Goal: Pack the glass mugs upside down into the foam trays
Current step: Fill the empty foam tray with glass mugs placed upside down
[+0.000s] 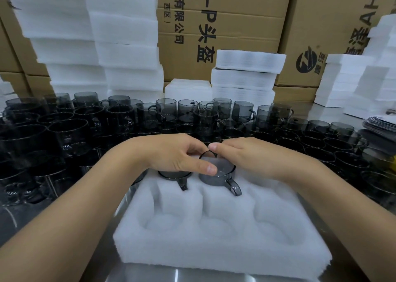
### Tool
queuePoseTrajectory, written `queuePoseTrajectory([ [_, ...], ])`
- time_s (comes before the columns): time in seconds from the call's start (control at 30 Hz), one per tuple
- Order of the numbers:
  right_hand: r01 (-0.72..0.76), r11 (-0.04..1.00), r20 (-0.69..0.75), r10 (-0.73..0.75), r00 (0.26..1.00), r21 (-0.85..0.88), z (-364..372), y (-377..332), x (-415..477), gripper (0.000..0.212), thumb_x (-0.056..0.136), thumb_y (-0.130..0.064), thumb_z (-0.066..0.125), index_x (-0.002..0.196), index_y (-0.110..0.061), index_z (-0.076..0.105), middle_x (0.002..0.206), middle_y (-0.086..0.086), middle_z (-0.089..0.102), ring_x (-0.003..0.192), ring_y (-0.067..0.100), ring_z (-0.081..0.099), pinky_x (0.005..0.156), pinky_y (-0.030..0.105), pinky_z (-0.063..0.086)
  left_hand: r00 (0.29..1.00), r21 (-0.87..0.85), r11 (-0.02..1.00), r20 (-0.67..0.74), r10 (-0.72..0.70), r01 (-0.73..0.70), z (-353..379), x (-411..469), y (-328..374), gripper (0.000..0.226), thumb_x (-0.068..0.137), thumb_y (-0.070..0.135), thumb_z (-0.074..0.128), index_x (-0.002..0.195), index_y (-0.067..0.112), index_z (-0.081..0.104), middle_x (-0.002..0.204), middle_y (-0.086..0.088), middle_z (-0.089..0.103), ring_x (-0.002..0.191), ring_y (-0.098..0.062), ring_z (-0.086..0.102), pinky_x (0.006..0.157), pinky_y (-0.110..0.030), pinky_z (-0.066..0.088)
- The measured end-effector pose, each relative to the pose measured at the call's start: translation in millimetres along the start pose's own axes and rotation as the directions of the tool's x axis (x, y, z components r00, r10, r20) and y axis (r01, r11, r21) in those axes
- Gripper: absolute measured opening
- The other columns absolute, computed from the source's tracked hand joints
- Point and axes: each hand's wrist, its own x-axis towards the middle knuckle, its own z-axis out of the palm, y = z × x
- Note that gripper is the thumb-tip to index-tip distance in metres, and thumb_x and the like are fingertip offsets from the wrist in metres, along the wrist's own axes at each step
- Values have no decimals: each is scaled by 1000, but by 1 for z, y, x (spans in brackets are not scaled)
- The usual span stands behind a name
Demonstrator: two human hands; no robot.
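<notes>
A white foam tray (214, 245) with two rows of round pockets lies on the steel table in front of me. Two smoky grey glass mugs stand upside down in its far row, handles pointing toward me. My left hand (175, 153) lies over the left mug (174, 175); its thumb reaches onto the base of the middle mug (224, 177) and its fingers curl at that mug's far rim. My right hand (246, 155) grips the middle mug from the right, thumb at the far rim. The near-row pockets hold nothing; my right arm hides the far right pocket.
Many upright grey glass mugs (167, 110) crowd the table behind and to the left of the tray. Stacks of white foam trays (126, 52) and cardboard boxes (225, 20) stand along the back. Flat plastic bags (379, 123) lie piled at the right edge.
</notes>
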Motion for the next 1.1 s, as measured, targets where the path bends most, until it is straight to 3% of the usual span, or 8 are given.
queuePoseTrajectory([
  [0.13,-12,1000,7,12,1000,-24,1,1,2,47,96,-57,30,87,-18,55,88,-2,56,85,16,53,74,31,40,1000,13,1000,-2,-29,29,1,3,-1,85,61,76,61,124,20,60,129,-10,59,119,-28,54,105,-46,39],
  [0.27,-11,998,-13,10,1000,-56,10,4,5,35,94,-58,39,76,-27,45,77,-9,54,68,6,48,56,26,33,996,62,994,5,-85,85,2,3,2,68,55,75,55,112,38,60,102,17,64,95,-4,59,86,-23,45],
  [0.47,34,997,-23,-35,999,-69,10,8,8,34,93,-58,40,78,-28,45,76,-9,54,66,5,47,55,26,32,996,51,995,16,-86,85,1,5,2,58,52,74,54,102,44,55,101,20,62,95,-1,57,84,-21,43],
  [0.6,46,998,-34,-48,998,-48,11,9,8,35,92,-60,40,78,-28,46,76,-8,55,66,6,48,56,26,33,997,57,996,23,-73,71,2,5,0,54,51,77,52,96,49,52,89,26,59,79,8,54,71,-17,38],
  [0.73,61,998,-71,-61,996,-8,12,11,6,43,88,-67,37,72,-28,46,70,-9,54,60,6,46,54,26,31,999,20,999,31,-43,43,3,2,-3,66,54,86,59,109,48,56,97,29,62,75,18,55,72,-14,39],
  [0.83,50,998,-104,-55,993,-47,12,9,4,50,80,-75,39,72,-27,51,66,-10,57,58,5,48,53,25,33,998,22,998,30,-63,62,4,1,-3,68,47,84,57,105,49,56,98,28,62,79,15,57,75,-16,41],
  [1.0,42,997,-444,-63,894,-59,-4,13,5,56,76,-73,39,60,-22,57,54,-6,58,55,10,54,52,29,39,996,-38,996,8,-84,85,6,2,-4,68,45,80,63,105,49,58,98,27,67,90,7,63,90,-27,51],
  [1.1,-46,999,-653,22,757,-20,-25,39,12,34,89,-54,46,81,-26,64,78,-7,65,75,14,58,63,28,40,996,-55,995,9,-88,89,6,1,-4,64,44,79,64,101,49,60,96,27,67,87,5,65,89,-29,53],
])
